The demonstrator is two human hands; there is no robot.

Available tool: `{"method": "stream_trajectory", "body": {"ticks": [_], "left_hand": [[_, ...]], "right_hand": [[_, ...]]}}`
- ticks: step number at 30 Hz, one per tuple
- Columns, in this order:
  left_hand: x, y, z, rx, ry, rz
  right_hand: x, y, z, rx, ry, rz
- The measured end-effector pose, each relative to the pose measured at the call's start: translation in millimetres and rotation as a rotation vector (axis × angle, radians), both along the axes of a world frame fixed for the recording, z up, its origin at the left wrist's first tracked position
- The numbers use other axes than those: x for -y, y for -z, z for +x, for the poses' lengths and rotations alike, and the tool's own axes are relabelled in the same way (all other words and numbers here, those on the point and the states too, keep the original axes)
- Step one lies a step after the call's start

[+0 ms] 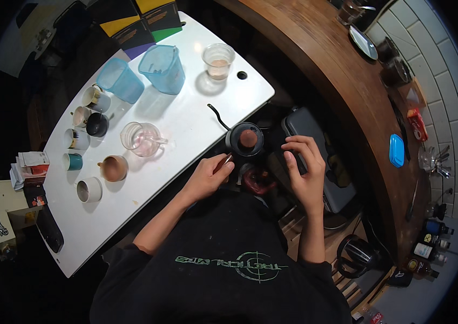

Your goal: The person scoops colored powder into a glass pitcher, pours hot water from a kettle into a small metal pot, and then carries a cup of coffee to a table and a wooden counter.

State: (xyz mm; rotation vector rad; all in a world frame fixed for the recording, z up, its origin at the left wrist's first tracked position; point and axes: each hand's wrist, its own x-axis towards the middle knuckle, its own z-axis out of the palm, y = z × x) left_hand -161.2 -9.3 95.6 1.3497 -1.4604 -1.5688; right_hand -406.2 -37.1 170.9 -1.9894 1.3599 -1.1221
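Just beyond the table's near edge is a black gooseneck kettle (238, 141) with a round brown knob on its lid. Its thin curved spout reaches left over the white table. Beside it, my left hand (207, 177) is closed, thumb against fingers, around a slim reddish-brown piece (228, 160). I cannot tell whether that piece is the kettle's handle, nor what bears the kettle. My right hand (305, 167) hovers to the right of the kettle, fingers apart and loosely bent, holding nothing. A dark red rounded thing (257, 180) shows below the kettle, its kind unclear.
On the white table (185, 132) stand a glass pitcher (141, 139), a brown cup (113, 168), several more cups, two blue containers (162, 70) and a clear plastic cup (218, 61). A grey case (342, 191) and a wooden counter (342, 75) lie right; a black kettle (357, 254) sits lower right.
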Motion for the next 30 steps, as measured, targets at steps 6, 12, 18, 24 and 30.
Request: {"method": "stream_trajectory", "body": {"ticks": [6, 12, 18, 24, 30], "left_hand": [[12, 39, 21, -0.118, -0.151, -0.062], [23, 55, 24, -0.179, -0.251, -0.065], [33, 64, 23, -0.120, -0.348, -0.106], [40, 68, 15, -0.181, -0.432, -0.074], [44, 73, 5, -0.200, -0.519, -0.026]], "right_hand": [[14, 40, 35, 0.065, -0.042, 0.161], [31, 61, 54, 0.089, -0.138, 0.226], [53, 70, 57, 0.092, -0.230, 0.262], [72, 69, 52, 0.108, -0.289, 0.319], [95, 72, 46, 0.093, -0.364, 0.328]]}}
